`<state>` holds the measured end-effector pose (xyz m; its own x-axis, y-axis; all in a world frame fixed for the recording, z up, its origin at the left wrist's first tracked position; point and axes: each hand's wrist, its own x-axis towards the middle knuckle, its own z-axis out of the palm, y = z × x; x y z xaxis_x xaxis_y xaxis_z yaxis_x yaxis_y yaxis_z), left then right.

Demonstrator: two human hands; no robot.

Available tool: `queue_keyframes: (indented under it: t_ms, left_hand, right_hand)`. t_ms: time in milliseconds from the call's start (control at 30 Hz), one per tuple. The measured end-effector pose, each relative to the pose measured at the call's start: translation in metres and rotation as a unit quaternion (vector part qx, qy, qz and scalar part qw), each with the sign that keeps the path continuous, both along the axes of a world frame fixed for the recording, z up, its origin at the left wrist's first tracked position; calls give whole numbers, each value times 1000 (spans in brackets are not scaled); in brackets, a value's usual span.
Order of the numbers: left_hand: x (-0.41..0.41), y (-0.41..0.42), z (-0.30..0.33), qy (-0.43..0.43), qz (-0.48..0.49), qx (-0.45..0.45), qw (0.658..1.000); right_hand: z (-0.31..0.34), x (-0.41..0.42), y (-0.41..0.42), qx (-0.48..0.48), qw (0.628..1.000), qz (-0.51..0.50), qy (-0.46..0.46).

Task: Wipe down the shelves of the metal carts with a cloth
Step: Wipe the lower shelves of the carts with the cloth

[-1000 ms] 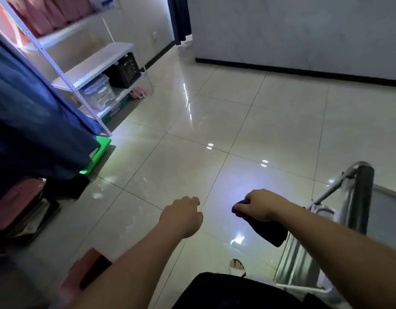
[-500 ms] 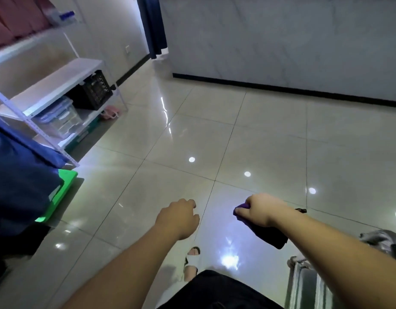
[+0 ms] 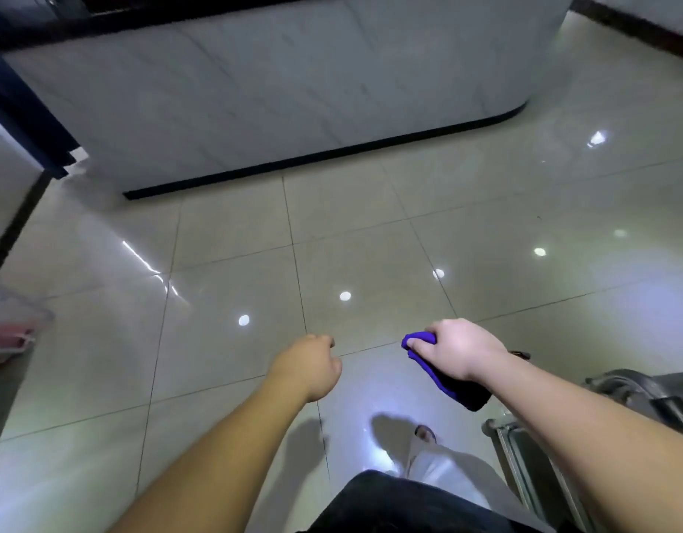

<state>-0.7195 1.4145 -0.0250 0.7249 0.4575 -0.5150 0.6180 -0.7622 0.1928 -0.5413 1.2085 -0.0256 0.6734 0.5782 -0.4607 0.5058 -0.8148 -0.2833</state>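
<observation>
The view has swung right since a second ago, off the white storage shelves and away from the brushed metal cart (image 3: pixel 620 394), now only at the right edge, so no wiping is under way. The right hand (image 3: pixel 453 350) grips a soft, bunched purple cloth (image 3: pixel 443 382) above the glossy tiled floor (image 3: pixel 224 240); the left hand (image 3: pixel 311 365) is loosely curled, holding nothing.

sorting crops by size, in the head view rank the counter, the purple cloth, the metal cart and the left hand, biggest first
1. counter
2. metal cart, partly cut off
3. left hand and cloth: alike, cloth partly hidden by the right hand
</observation>
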Motion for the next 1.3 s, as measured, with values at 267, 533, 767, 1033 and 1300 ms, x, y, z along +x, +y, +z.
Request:
queue_keyframes:
  t_ms: [267, 533, 767, 1033, 1300]
  left_hand:
    - [190, 27, 1, -8, -89, 15, 996]
    - [366, 38, 15, -13, -114, 20, 993]
    - [509, 66, 0, -4, -180, 27, 983]
    - [714, 95, 0, -44, -318, 54, 946]
    - [851, 45, 0, -39, -471, 48, 880]
  right_hand:
    - [-16, 157, 23, -7, 998, -56, 0]
    - [-9, 319, 23, -20, 996, -85, -3]
    - [-16, 431, 15, -14, 983, -181, 2]
    - [-13, 559, 24, -19, 946, -324, -8]
    - [-12, 609, -9, -9, 894, -448, 10]
